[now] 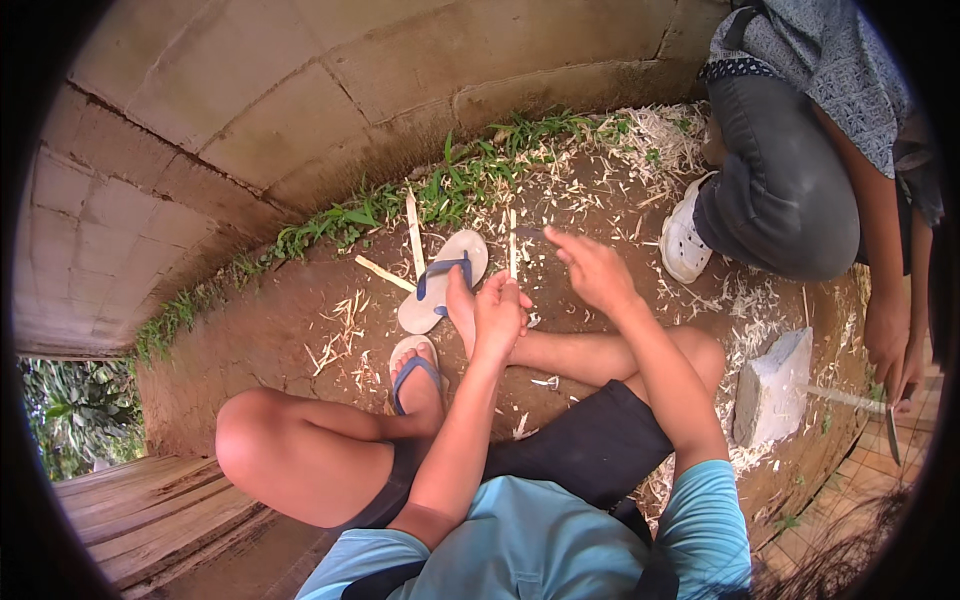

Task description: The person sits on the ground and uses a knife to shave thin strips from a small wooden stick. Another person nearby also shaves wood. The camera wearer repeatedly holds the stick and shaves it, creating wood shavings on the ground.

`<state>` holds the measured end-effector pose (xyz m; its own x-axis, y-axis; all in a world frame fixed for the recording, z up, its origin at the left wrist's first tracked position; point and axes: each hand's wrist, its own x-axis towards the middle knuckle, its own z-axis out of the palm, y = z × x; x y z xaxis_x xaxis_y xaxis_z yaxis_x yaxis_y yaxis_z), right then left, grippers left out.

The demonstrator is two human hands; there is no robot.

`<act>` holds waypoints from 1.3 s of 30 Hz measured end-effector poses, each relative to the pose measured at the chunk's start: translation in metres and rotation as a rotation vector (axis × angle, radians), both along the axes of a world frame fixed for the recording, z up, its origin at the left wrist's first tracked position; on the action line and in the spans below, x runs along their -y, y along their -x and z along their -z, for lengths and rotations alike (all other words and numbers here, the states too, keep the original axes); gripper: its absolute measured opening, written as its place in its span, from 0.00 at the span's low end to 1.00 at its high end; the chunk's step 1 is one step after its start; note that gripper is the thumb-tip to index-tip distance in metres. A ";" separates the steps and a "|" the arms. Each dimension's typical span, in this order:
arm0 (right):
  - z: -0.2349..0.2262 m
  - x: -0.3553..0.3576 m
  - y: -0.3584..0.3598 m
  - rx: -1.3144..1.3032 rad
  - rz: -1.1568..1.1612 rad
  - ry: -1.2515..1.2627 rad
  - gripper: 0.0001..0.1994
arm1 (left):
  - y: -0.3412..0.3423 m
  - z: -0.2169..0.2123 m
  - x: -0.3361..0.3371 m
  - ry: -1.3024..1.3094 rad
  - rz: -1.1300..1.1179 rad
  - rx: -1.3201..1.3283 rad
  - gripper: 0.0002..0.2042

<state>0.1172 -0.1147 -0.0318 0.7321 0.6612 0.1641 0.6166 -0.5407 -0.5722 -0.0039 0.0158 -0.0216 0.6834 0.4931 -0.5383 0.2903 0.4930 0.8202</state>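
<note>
- The left hand [498, 318] is closed in a fist around the lower end of a thin bamboo splint [513, 250], which stands nearly upright out of the top of the fist.
- The right hand [593, 268] is just right of the splint's upper part, fingers curled; a dark knife blade [530, 233] shows at its fingertips, touching the splint near its top. The handle is hidden, so I cannot tell how tight that hold is.
- Directly under the left fist lies the person's bare foot [462, 305], and below that a second foot in a blue-strapped flip-flop [412, 372].
- Just left of the grip a loose flip-flop [443, 280] lies on the dirt, its blue strap up. That makes two flip-flops.
- Beyond the loose one, two more pale bamboo strips [414, 232] lie crossed on the ground.
- Pale shavings [345, 325] are scattered all round the grip, thickest to the far right.
- Well right of the grip stands one grey stone block [772, 388].
- Past it, another person squats in grey trousers and a white clog [685, 235]; their hand [893, 345] holds a long knife [850, 400] whose blade reaches the block.
- Farthest off, a strip of grass [450, 180] edges a concrete wall [300, 90].
</note>
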 end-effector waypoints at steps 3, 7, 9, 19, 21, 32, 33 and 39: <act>-0.003 -0.011 0.037 -0.055 -0.071 0.063 0.20 | 0.001 0.000 0.000 -0.033 0.052 -0.002 0.15; -0.013 -0.012 0.033 0.011 -0.087 0.079 0.20 | 0.008 0.012 0.001 -0.814 0.070 -0.025 0.12; -0.021 -0.009 0.022 0.049 -0.077 0.114 0.21 | 0.009 0.013 0.007 -1.186 0.043 -0.028 0.11; -0.015 0.012 -0.037 0.070 0.351 0.017 0.18 | 0.009 -0.001 0.016 -0.624 0.101 0.017 0.12; -0.015 0.008 -0.008 0.069 0.182 -0.145 0.18 | 0.001 0.002 0.008 -0.248 0.095 0.033 0.14; -0.022 0.001 0.028 0.072 -0.056 0.101 0.21 | 0.002 0.014 0.000 -0.355 0.161 0.153 0.14; -0.021 0.000 0.028 0.085 -0.058 0.128 0.22 | 0.004 0.017 0.001 -0.410 0.160 0.178 0.13; 0.016 0.004 -0.015 0.071 0.262 0.062 0.21 | 0.018 0.033 0.011 -0.330 0.252 0.225 0.13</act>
<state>0.1319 -0.1186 -0.0482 0.8676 0.4611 0.1860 0.4883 -0.7199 -0.4933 -0.0217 0.0044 -0.0548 0.8854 0.4170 -0.2054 0.1643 0.1326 0.9775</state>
